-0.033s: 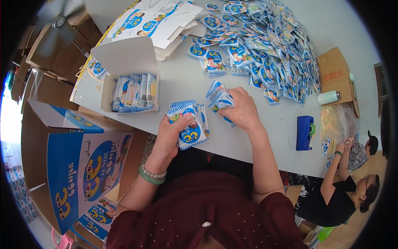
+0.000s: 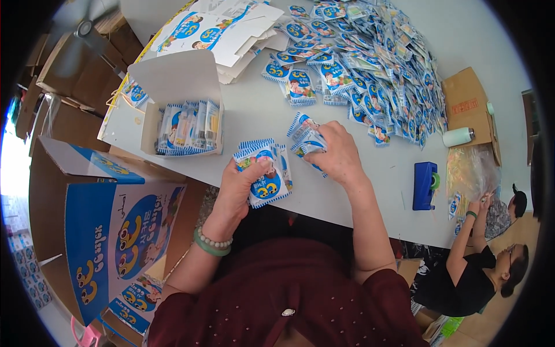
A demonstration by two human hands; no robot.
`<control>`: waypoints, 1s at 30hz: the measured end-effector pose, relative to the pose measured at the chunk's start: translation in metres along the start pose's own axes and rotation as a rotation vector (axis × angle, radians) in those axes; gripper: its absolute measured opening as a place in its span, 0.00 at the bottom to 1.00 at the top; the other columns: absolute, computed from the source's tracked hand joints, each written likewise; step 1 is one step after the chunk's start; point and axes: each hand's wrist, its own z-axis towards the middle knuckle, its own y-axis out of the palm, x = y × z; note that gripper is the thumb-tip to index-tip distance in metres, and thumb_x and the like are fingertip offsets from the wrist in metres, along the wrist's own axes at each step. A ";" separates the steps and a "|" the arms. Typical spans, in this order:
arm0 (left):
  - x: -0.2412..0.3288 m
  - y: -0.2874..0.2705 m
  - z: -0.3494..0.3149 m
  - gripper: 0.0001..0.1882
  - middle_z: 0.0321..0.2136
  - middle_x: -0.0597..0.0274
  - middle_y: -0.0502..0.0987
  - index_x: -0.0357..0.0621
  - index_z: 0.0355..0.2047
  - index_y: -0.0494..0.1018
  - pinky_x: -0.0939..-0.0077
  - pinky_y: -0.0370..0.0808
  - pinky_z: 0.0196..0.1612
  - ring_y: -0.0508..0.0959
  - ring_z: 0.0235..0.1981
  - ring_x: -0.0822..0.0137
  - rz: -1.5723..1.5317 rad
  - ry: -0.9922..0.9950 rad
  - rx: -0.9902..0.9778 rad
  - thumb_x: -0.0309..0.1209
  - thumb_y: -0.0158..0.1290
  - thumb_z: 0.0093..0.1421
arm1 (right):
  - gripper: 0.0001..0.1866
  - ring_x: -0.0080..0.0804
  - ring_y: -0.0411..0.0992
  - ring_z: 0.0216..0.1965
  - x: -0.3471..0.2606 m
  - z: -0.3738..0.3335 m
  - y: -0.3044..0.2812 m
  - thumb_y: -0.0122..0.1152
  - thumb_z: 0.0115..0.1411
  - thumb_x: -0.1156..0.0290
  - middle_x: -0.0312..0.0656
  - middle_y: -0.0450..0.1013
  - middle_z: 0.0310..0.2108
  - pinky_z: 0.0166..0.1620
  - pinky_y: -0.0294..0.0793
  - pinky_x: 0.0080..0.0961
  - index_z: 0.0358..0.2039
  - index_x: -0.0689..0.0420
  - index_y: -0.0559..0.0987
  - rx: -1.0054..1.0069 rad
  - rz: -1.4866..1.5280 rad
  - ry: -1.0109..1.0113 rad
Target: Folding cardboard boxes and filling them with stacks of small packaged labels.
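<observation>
My left hand (image 2: 243,184) grips a small stack of blue-and-white snack packets (image 2: 269,184), its thumb pressed flat on the top one. To the right, my right hand (image 2: 335,153) is closed around a few more packets (image 2: 302,128), tilted and partly covered by the fingers. Both bundles are just above or on the table's near part; I cannot tell which. Left of them stands an open white carton (image 2: 182,151) with its lid raised. A row of upright packets (image 2: 188,128) fills it.
A large heap of packets (image 2: 370,69) covers the table's far right. Flat white cartons (image 2: 231,34) lie at the back left. A blue tape dispenser (image 2: 424,186) and a pale green bottle (image 2: 458,136) are at right. A big box (image 2: 124,231) stands lower left. Another person (image 2: 474,272) works at right.
</observation>
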 end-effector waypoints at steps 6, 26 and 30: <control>-0.002 -0.001 0.001 0.14 0.30 0.61 0.77 0.38 0.40 0.70 0.74 0.78 0.36 0.78 0.29 0.71 0.024 0.030 -0.034 0.25 0.59 0.55 | 0.24 0.44 0.70 0.45 -0.007 -0.005 0.015 0.66 0.44 0.71 0.45 0.70 0.45 0.49 0.70 0.34 0.45 0.55 0.74 0.213 -0.086 -0.423; -0.006 0.026 0.017 0.13 0.30 0.59 0.78 0.35 0.40 0.68 0.76 0.76 0.35 0.78 0.30 0.70 0.464 0.237 0.059 0.24 0.55 0.55 | 0.31 0.24 0.71 0.44 0.003 -0.040 0.002 0.67 0.51 0.66 0.39 0.73 0.43 0.49 0.71 0.25 0.53 0.62 0.66 -0.103 1.289 0.055; -0.016 0.024 0.023 0.15 0.42 0.57 0.75 0.36 0.46 0.66 0.74 0.74 0.45 0.76 0.41 0.69 0.215 0.178 -0.043 0.28 0.51 0.61 | 0.26 0.24 0.67 0.50 -0.003 -0.032 0.052 0.59 0.61 0.62 0.40 0.69 0.49 0.54 0.65 0.22 0.55 0.60 0.64 -0.080 1.397 -0.096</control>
